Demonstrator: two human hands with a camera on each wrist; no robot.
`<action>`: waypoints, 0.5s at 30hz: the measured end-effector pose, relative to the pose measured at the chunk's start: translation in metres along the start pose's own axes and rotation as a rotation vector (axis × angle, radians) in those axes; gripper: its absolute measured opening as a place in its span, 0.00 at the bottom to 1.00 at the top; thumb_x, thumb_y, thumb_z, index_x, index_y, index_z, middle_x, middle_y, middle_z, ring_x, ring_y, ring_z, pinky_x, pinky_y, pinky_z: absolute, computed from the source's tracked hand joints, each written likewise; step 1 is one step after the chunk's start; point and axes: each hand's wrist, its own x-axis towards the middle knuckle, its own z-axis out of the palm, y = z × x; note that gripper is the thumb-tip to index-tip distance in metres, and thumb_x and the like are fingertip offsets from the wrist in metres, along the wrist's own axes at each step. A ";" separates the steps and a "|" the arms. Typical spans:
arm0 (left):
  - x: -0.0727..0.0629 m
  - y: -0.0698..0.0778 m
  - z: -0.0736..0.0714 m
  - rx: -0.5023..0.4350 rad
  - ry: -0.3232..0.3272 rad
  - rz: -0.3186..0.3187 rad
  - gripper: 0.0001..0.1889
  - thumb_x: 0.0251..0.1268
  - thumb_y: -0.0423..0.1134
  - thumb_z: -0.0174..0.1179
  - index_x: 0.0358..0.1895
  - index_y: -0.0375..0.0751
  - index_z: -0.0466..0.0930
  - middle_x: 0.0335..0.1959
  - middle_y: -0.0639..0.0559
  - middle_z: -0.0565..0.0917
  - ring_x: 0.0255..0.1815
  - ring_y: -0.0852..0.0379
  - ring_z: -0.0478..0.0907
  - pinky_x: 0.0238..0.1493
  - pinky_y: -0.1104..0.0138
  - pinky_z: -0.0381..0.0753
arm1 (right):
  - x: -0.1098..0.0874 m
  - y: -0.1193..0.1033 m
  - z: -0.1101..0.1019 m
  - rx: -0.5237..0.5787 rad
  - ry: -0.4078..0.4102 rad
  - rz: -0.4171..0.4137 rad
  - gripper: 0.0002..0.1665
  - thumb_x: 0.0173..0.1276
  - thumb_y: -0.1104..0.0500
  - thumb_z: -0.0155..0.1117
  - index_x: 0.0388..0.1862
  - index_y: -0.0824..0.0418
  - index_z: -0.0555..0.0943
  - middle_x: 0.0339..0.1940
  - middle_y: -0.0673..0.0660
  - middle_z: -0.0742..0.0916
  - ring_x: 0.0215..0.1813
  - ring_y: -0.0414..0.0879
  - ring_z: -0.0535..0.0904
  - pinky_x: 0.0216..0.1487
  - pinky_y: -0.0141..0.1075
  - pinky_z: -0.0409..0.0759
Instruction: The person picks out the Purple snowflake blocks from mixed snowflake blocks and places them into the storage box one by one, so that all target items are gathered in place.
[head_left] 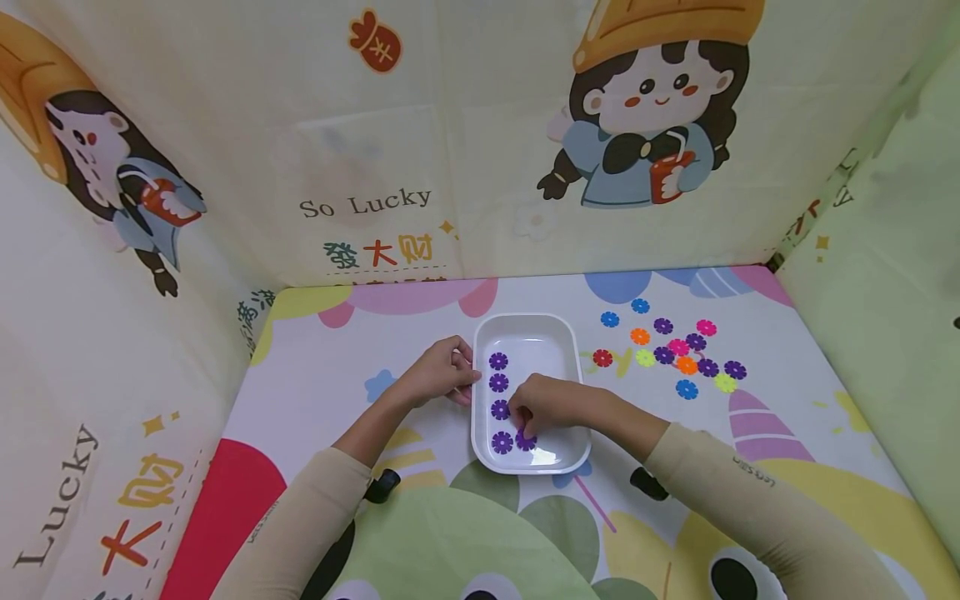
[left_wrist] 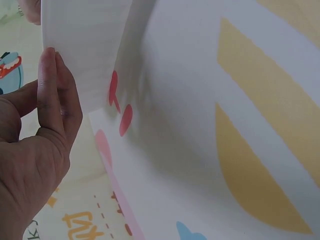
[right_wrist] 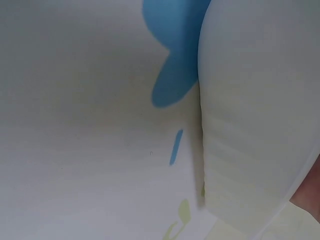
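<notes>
A white tray (head_left: 551,342) lies on the patterned tablecloth, with a column of purple snowflake discs (head_left: 502,442) along its left side. At the tray's left rim my left hand (head_left: 442,369) grips the edge; in the left wrist view the fingers (left_wrist: 48,95) touch the outer wall. My right hand (head_left: 551,404) reaches in over the right rim. Its curled fingertips pinch another purple snowflake disc (head_left: 527,441) on the tray floor, beside the lowest one of the column. In the right wrist view the tray's wall (right_wrist: 255,125) hides most of that hand.
Right of the tray lie loose snowflake discs in purple, pink, orange, blue and yellow-green, among them a blue disc (head_left: 687,389) and a red disc (head_left: 602,358). Printed cloth walls (head_left: 487,167) enclose the table at the back and sides.
</notes>
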 end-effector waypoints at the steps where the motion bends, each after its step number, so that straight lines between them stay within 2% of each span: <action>1: 0.000 0.001 0.000 0.000 0.000 0.001 0.17 0.70 0.28 0.65 0.55 0.31 0.69 0.37 0.35 0.83 0.24 0.54 0.85 0.31 0.58 0.94 | 0.000 0.000 0.000 -0.001 0.001 0.003 0.09 0.65 0.58 0.78 0.28 0.50 0.85 0.24 0.44 0.84 0.31 0.38 0.79 0.36 0.26 0.84; 5: -0.002 0.002 0.000 -0.002 0.000 -0.001 0.16 0.70 0.28 0.64 0.54 0.31 0.69 0.37 0.35 0.83 0.24 0.54 0.85 0.30 0.59 0.93 | 0.001 0.000 0.002 -0.010 0.004 0.004 0.08 0.64 0.58 0.78 0.28 0.50 0.85 0.24 0.44 0.84 0.30 0.38 0.79 0.36 0.26 0.85; 15: 0.000 0.001 0.000 -0.008 -0.001 -0.007 0.17 0.70 0.28 0.65 0.55 0.31 0.68 0.37 0.34 0.83 0.23 0.54 0.85 0.32 0.55 0.94 | 0.001 0.000 0.003 -0.030 0.011 -0.014 0.07 0.64 0.59 0.78 0.29 0.51 0.87 0.23 0.43 0.83 0.29 0.38 0.78 0.35 0.26 0.84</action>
